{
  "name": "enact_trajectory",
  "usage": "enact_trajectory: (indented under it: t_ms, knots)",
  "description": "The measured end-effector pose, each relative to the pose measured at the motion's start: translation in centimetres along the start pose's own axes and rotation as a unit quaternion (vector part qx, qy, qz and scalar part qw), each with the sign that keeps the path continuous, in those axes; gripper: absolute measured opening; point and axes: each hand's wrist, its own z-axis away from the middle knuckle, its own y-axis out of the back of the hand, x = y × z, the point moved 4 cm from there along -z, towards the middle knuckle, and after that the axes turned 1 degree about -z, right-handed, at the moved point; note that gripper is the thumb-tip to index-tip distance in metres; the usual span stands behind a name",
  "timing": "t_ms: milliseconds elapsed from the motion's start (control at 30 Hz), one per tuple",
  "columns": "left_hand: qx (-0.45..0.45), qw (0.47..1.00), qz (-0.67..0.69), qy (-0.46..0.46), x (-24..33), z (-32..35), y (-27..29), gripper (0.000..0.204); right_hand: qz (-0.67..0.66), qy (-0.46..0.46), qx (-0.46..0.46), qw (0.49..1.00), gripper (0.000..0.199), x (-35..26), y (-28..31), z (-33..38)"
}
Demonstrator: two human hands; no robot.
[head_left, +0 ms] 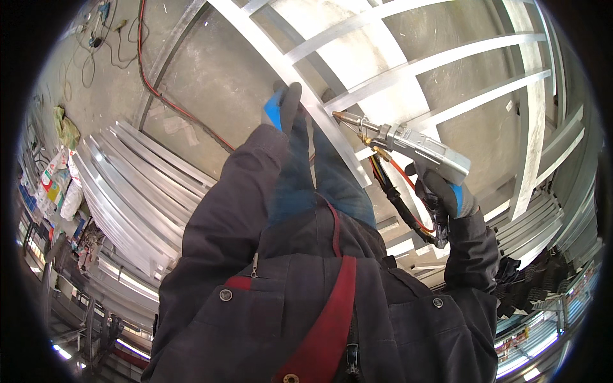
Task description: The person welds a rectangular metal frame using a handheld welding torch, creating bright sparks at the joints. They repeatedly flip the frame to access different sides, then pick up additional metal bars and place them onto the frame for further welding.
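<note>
Welding gun (408,148) nozzle pointing upper-left

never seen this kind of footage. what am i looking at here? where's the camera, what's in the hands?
One picture, from a fisheye camera worn on a person's head and looking down, so straight edges bend near the rim. The dark jacket filling the bottom is the person's own. Both hands wear dark gloves with blue patches. The left hand rests on a bar of a pale metal frame. The right hand grips a silver gun-shaped tool with a brass tip and attached cables, aimed at that bar. Stacked metal profiles lie on the concrete floor at left.
</note>
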Motion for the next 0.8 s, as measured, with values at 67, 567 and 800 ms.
enact_trajectory:
  t_ms: [67,567,800]
  knots:
    - [0.002,1.000,-0.021,-0.002,0.8,-0.5,-0.2,0.042,0.033,-0.036,0.000,0.999,0.048,0.7,0.2,-0.2]
    - [0.004,0.998,-0.055,-0.011,1.1,-1.0,0.3,0.049,0.002,0.020,-0.015,1.000,0.031,0.9,-0.1,-3.2]
    - [0.011,0.999,-0.043,-0.009,1.5,-0.6,0.1,0.049,0.005,0.011,-0.019,1.000,0.032,0.7,0.0,-3.4]
